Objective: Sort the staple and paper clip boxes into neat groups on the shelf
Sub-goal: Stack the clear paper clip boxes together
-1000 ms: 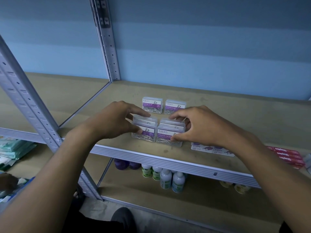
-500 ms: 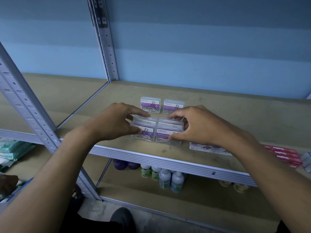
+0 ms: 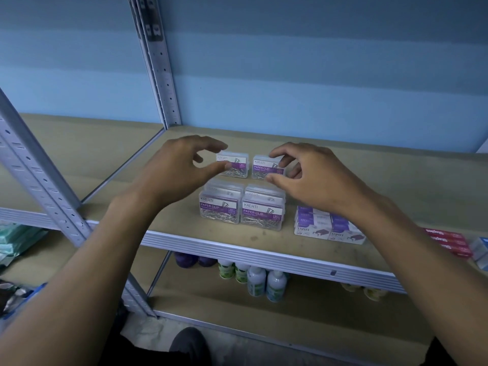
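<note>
Four clear paper clip boxes with purple labels stand in two rows on the shelf (image 3: 396,186). The front pair, the left one (image 3: 220,210) and the right one (image 3: 262,213), stands side by side with no hand on it. My left hand (image 3: 179,175) hovers curved at the left edge of the rear left box (image 3: 236,166), thumb tip just over its front. My right hand (image 3: 317,178) pinches the rear right box (image 3: 264,167), forefinger on top and thumb at its lower front. A block of purple-and-white staple boxes (image 3: 327,228) lies to the right of the front pair.
Red boxes (image 3: 449,240) and a pale box (image 3: 480,249) lie at the shelf's right end. A grey perforated upright (image 3: 39,175) stands at the front left, another (image 3: 158,62) at the back. Small bottles (image 3: 256,281) stand on the lower shelf.
Both hands let go of the front pair of paper clip boxes and moved back to the rear pair. The front pair stays put, side by side.
</note>
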`<state>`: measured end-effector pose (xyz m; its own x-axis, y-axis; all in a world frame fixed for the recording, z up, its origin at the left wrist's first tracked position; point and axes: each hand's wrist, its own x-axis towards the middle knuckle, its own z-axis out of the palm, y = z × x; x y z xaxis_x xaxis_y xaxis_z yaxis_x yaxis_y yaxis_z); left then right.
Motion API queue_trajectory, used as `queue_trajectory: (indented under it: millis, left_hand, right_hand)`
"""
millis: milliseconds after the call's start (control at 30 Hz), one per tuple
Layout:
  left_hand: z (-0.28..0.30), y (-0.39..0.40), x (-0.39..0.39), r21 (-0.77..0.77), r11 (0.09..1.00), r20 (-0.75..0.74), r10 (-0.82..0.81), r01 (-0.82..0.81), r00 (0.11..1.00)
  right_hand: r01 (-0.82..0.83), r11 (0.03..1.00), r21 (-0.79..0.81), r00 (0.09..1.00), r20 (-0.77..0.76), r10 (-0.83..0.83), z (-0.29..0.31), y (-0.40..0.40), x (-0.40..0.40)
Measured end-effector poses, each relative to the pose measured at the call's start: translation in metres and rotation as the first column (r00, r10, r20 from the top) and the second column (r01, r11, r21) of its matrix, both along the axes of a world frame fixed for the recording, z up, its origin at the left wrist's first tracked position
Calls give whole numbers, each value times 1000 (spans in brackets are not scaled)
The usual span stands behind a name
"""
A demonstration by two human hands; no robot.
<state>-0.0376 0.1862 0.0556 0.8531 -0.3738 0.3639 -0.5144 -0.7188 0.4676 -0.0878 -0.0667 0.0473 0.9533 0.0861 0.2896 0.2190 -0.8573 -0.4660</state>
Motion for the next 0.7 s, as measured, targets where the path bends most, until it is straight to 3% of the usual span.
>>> queue_trajectory:
  millis: [233, 467, 700]
  left_hand:
    - [-20, 0, 35, 32, 999, -73, 4, -2, 997]
    - [-20, -6, 47, -58, 998, -175, -11, 1, 984]
    - [-26, -13, 64, 0, 1000, -153, 10, -10, 988]
  right_hand:
    - [64, 997, -41, 998, -13, -65, -12, -7, 16]
    - [76, 996, -56, 995, -65, -80, -20, -5, 32]
    - [75, 995, -62, 994, -75, -80, -24, -5, 43]
